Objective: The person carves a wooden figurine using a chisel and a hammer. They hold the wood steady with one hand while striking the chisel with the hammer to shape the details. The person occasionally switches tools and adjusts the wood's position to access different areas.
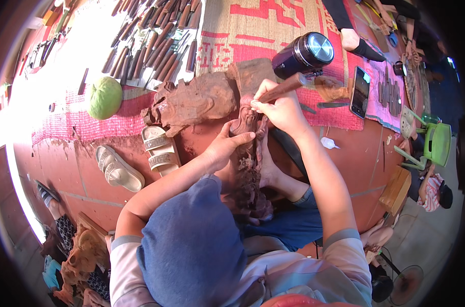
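A carved wooden figure (pixel 247 162) of a bearded person, reddish brown, stands upright between my legs. My left hand (pixel 223 147) is closed around its upper part, the thumb lying across its front. In my right hand (pixel 279 110) is a carving chisel (pixel 282 89) with a round brown handle that slants up to the right. My right fingertips pinch it low, close against the figure's head; the blade is hidden by the fingers and figure. Just beyond my hands lie a rough carved wood block (pixel 196 100) and another wood piece (pixel 255 74).
Many wood-handled chisels (pixel 163 59) lie on a pale cloth at the far left. A green round fruit (pixel 104 97), beige sandals (pixel 119 168), a dark thermos (pixel 303 55) and a phone (pixel 360 92) surround the work. A green plastic chair (pixel 437 143) stands right; other people sit nearby.
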`<move>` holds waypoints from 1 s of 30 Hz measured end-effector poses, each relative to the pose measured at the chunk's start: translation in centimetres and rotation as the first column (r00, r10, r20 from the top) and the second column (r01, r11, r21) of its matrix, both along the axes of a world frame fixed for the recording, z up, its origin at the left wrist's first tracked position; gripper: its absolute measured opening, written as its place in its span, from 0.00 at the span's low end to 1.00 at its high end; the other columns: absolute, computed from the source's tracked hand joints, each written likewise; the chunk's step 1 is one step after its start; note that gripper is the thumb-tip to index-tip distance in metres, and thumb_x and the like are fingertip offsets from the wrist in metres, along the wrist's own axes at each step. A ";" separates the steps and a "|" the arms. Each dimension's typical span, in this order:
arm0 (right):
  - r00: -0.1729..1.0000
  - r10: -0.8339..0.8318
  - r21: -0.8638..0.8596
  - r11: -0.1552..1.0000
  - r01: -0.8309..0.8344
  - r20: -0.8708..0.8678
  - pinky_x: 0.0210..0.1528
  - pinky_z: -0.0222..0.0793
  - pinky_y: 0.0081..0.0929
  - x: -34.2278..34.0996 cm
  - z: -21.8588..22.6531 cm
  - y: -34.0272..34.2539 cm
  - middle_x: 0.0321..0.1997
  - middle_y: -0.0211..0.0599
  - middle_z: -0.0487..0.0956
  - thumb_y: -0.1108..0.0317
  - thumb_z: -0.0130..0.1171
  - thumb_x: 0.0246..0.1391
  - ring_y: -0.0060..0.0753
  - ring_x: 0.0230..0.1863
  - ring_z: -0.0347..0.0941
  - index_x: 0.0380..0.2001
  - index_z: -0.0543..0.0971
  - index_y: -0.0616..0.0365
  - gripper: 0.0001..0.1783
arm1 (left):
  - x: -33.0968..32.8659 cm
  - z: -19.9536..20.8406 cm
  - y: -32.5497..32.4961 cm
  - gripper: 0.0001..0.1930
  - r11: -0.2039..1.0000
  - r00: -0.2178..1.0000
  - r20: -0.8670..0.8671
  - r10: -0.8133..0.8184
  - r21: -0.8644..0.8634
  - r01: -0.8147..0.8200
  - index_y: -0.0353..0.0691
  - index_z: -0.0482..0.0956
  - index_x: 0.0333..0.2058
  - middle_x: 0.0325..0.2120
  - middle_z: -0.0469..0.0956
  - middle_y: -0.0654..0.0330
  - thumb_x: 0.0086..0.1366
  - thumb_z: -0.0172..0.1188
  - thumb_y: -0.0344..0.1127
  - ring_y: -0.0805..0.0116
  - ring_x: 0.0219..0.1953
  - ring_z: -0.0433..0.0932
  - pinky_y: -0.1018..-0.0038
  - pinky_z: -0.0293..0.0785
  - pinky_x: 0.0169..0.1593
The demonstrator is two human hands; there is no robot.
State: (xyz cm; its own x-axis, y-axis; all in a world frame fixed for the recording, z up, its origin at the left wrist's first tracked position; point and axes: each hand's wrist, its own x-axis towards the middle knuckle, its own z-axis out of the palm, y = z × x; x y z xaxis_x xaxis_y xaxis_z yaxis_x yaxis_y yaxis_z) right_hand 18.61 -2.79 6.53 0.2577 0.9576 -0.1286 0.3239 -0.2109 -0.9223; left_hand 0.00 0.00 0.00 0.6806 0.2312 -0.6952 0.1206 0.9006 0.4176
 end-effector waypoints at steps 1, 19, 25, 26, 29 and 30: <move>1.000 0.022 -0.019 1.000 -0.021 0.014 0.33 0.69 0.26 0.1 0.4 0.5 0.23 0.31 0.76 0.75 0.63 0.50 0.22 0.29 0.73 0.25 0.73 0.60 0.07 | 0.0 0.0 0.0 0.45 1.000 1.000 0.004 0.006 -0.002 -0.006 0.39 0.50 0.64 0.56 0.66 0.52 0.55 0.71 0.34 0.64 0.59 0.66 0.68 0.63 0.62; 0.833 0.106 0.048 0.994 -0.095 -0.543 0.32 0.80 0.24 2.0 3.4 2.0 0.30 0.42 0.80 0.78 0.63 0.51 0.33 0.31 0.82 0.27 0.72 0.61 0.08 | -0.1 -0.2 0.2 0.46 1.000 1.000 0.010 -0.004 0.017 0.004 0.36 0.49 0.64 0.56 0.66 0.52 0.54 0.72 0.35 0.63 0.60 0.66 0.67 0.60 0.64; 0.937 -0.194 0.093 0.969 0.230 -0.290 0.35 0.70 0.15 0.6 -2.4 -1.0 0.28 0.27 0.76 0.76 0.66 0.50 0.15 0.31 0.72 0.30 0.74 0.59 0.09 | -0.7 -0.6 0.1 0.48 0.998 0.995 0.091 -0.026 0.058 0.020 0.37 0.47 0.66 0.58 0.66 0.52 0.54 0.72 0.33 0.64 0.60 0.66 0.68 0.58 0.65; 0.961 -0.195 0.121 0.968 0.221 -0.196 0.34 0.63 0.14 0.1 -2.4 -1.4 0.26 0.21 0.72 0.75 0.68 0.49 0.11 0.30 0.66 0.29 0.74 0.58 0.09 | -0.9 -0.6 0.0 0.49 0.997 0.995 0.097 -0.025 0.075 0.018 0.37 0.47 0.66 0.58 0.66 0.52 0.53 0.72 0.33 0.64 0.60 0.66 0.68 0.58 0.65; 0.969 -0.197 0.153 0.963 0.220 -0.149 0.33 0.64 0.14 -0.1 -2.6 -1.5 0.27 0.21 0.73 0.75 0.67 0.50 0.11 0.30 0.67 0.27 0.74 0.58 0.09 | -0.8 -0.7 0.2 0.48 0.997 0.998 0.059 -0.036 0.075 0.032 0.36 0.48 0.66 0.57 0.66 0.52 0.53 0.73 0.33 0.64 0.60 0.66 0.68 0.58 0.65; 0.970 -0.183 0.156 0.966 0.207 -0.157 0.32 0.64 0.14 -0.2 -2.5 -1.6 0.26 0.21 0.73 0.75 0.67 0.50 0.11 0.29 0.67 0.27 0.75 0.58 0.08 | -0.7 -0.7 0.2 0.48 0.997 0.997 0.068 -0.034 0.070 0.030 0.36 0.49 0.66 0.57 0.66 0.52 0.53 0.73 0.33 0.64 0.60 0.65 0.68 0.58 0.65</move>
